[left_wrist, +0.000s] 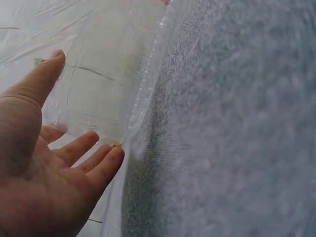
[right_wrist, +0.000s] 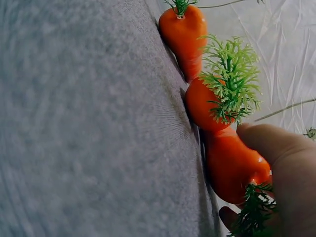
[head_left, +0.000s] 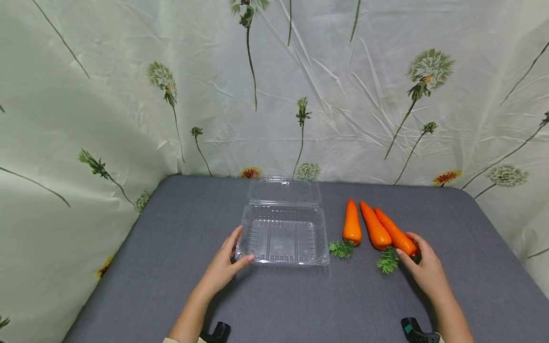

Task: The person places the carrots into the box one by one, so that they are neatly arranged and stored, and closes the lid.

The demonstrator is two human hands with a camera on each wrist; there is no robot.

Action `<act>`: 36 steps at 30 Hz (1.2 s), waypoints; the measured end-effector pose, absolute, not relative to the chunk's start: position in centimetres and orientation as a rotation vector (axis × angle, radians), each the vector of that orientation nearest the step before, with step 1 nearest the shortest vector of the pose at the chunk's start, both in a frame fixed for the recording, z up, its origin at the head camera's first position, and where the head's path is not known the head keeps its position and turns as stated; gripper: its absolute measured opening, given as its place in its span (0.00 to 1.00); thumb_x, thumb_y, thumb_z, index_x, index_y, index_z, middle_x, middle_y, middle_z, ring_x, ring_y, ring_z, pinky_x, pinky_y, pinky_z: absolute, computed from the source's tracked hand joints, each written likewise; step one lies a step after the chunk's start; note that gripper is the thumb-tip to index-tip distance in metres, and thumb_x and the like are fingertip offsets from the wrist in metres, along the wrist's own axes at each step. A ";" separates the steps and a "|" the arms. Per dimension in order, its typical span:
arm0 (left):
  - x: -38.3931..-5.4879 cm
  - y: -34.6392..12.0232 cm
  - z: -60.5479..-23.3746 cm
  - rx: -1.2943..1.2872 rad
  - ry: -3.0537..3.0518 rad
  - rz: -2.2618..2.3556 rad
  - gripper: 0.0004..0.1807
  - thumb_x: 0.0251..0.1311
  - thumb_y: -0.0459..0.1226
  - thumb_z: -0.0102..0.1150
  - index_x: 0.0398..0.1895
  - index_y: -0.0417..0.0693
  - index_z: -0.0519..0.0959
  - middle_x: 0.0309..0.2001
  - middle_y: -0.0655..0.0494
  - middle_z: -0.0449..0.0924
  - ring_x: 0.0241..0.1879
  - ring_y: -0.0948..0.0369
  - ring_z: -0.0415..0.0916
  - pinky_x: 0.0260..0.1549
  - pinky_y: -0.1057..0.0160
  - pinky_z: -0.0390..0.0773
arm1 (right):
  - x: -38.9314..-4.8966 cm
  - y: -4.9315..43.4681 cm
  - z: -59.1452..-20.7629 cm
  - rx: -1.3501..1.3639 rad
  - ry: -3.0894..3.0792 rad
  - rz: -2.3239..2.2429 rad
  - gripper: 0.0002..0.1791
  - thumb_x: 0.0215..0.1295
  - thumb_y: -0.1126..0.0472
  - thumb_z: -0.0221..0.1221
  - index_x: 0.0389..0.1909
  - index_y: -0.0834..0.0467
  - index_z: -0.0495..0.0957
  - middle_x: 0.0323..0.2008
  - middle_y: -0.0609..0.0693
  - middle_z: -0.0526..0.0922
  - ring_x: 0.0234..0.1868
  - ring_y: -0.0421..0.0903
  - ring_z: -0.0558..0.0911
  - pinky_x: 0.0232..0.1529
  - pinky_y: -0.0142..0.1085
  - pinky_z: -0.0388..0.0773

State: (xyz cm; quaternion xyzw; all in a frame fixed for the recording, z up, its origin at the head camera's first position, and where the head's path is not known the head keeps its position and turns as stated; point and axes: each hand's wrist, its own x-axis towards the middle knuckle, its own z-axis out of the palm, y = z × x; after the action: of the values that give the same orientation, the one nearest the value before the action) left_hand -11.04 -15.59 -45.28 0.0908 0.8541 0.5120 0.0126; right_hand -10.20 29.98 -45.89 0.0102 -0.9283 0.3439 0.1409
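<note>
In the head view my left hand (head_left: 226, 258) is at the near left corner of a clear plastic clamshell box (head_left: 283, 238), thumb at the front edge and fingers along the left side. The left wrist view has the fingers (left_wrist: 79, 148) loosely spread against the see-through wall. The box's lid (head_left: 284, 190) is folded back. My right hand (head_left: 424, 267) grips the rightmost orange carrot (head_left: 396, 232) near its leafy end, thumb on one side and fingers on the other. Its dark green leaves (right_wrist: 256, 210) hang by the palm in the right wrist view.
Two more carrots lie left of the held one: a middle carrot (head_left: 375, 226) with bright green leaves (head_left: 388, 260) and a left carrot (head_left: 351, 224) close to the box. Grey cloth covers the table (head_left: 317, 305). Behind it hangs a flower-printed curtain (head_left: 343, 95).
</note>
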 end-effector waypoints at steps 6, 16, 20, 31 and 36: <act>-10.1 -14.8 -42.6 0.245 2.583 1.659 0.43 0.52 0.36 0.63 0.68 0.41 0.49 0.65 0.37 0.52 0.62 0.44 0.53 0.55 0.46 0.59 | -10.4 30.1 -46.4 -0.002 -2.654 0.985 0.26 0.61 0.63 0.56 0.57 0.68 0.62 0.45 0.66 0.69 0.40 0.56 0.69 0.35 0.44 0.62; -10.0 -14.9 -42.9 0.246 2.432 1.799 0.46 0.51 0.32 0.63 0.69 0.42 0.46 0.65 0.35 0.49 0.63 0.44 0.50 0.56 0.46 0.56 | -10.1 30.1 -46.6 -0.130 -2.537 1.132 0.26 0.60 0.63 0.58 0.57 0.67 0.63 0.48 0.63 0.68 0.38 0.20 0.61 0.33 0.16 0.61; -10.1 -14.9 -43.0 0.243 2.404 1.825 0.47 0.51 0.33 0.63 0.69 0.43 0.45 0.66 0.35 0.48 0.63 0.43 0.49 0.56 0.45 0.54 | -10.1 30.0 -46.6 -0.221 -2.463 1.230 0.27 0.59 0.65 0.58 0.57 0.69 0.60 0.50 0.60 0.67 0.38 0.19 0.62 0.33 0.15 0.62; -10.3 -14.9 -43.3 0.260 2.341 1.883 0.47 0.51 0.31 0.62 0.69 0.43 0.43 0.66 0.34 0.47 0.62 0.41 0.51 0.56 0.44 0.54 | -10.4 29.7 -46.0 -0.509 -2.229 1.369 0.22 0.56 0.67 0.60 0.52 0.59 0.67 0.41 0.37 0.67 0.36 0.29 0.69 0.29 0.17 0.66; -10.2 -14.9 -43.4 0.240 2.340 1.885 0.47 0.52 0.31 0.62 0.70 0.44 0.43 0.66 0.34 0.47 0.62 0.40 0.51 0.56 0.44 0.54 | -10.4 29.6 -45.9 -0.489 -2.117 1.402 0.22 0.55 0.70 0.60 0.52 0.58 0.70 0.41 0.38 0.69 0.37 0.32 0.71 0.30 0.16 0.67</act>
State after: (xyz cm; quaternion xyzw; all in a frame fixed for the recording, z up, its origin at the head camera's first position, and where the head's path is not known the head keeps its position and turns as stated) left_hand -10.20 -14.93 -43.38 0.0796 0.7747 0.6241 0.0638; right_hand -10.36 29.65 -45.90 -0.1818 -0.7874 0.5213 0.2742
